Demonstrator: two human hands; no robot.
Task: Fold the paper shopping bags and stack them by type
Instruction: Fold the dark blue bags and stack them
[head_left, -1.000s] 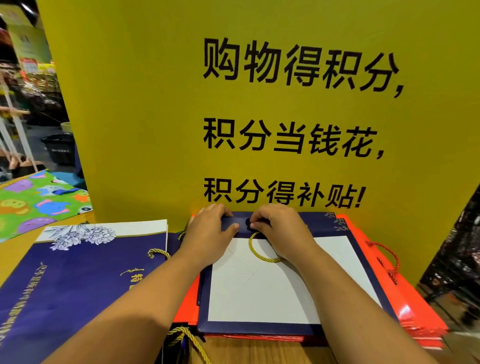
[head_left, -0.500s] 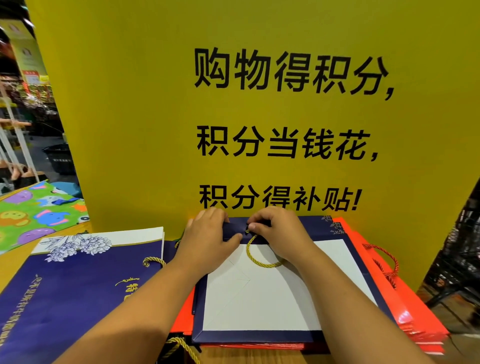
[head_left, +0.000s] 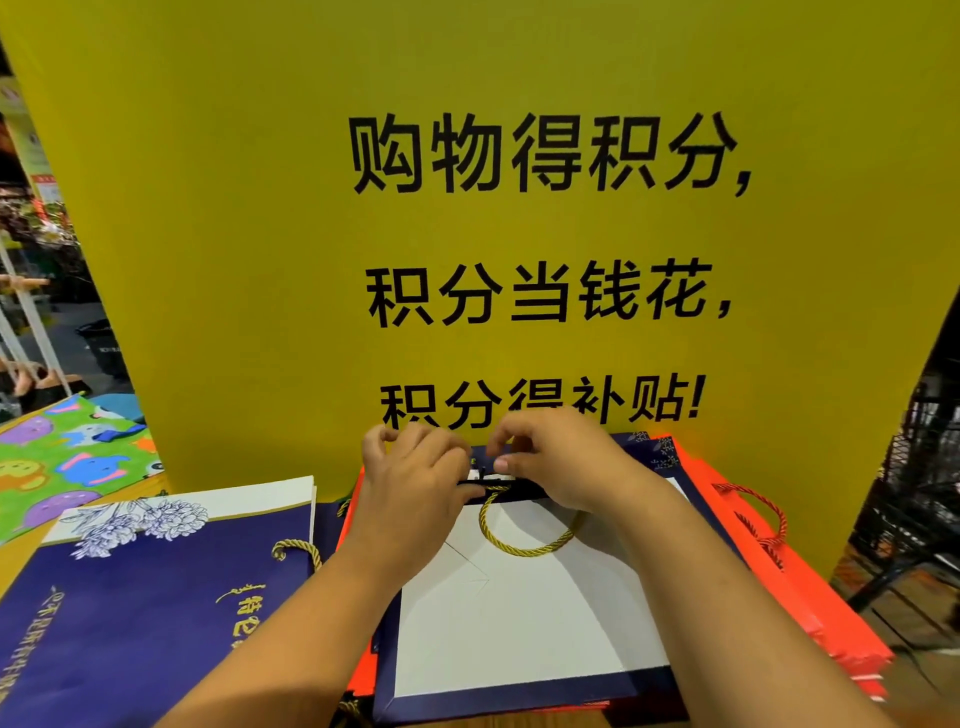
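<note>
A flat navy bag with a white panel (head_left: 530, 629) lies on a stack of red bags (head_left: 810, 597) in front of me. Its gold rope handle (head_left: 519, 545) loops over the white panel. My left hand (head_left: 410, 488) and my right hand (head_left: 561, 462) both pinch the bag's far top edge, which is lifted slightly and shows a white strip between the fingers. A second pile of navy bags with a white flower print (head_left: 135, 597) lies to the left.
A tall yellow sign board with black characters (head_left: 519, 234) stands right behind the bags. A green cartoon-print sheet (head_left: 62, 462) lies at far left. A black wire rack (head_left: 919, 499) stands at the right. The wooden table edge (head_left: 15, 561) shows at left.
Both hands have risen a little from pressing flat on the navy bag's top edge to pinching it, and the edge has lifted open. The camera tilted slightly.
</note>
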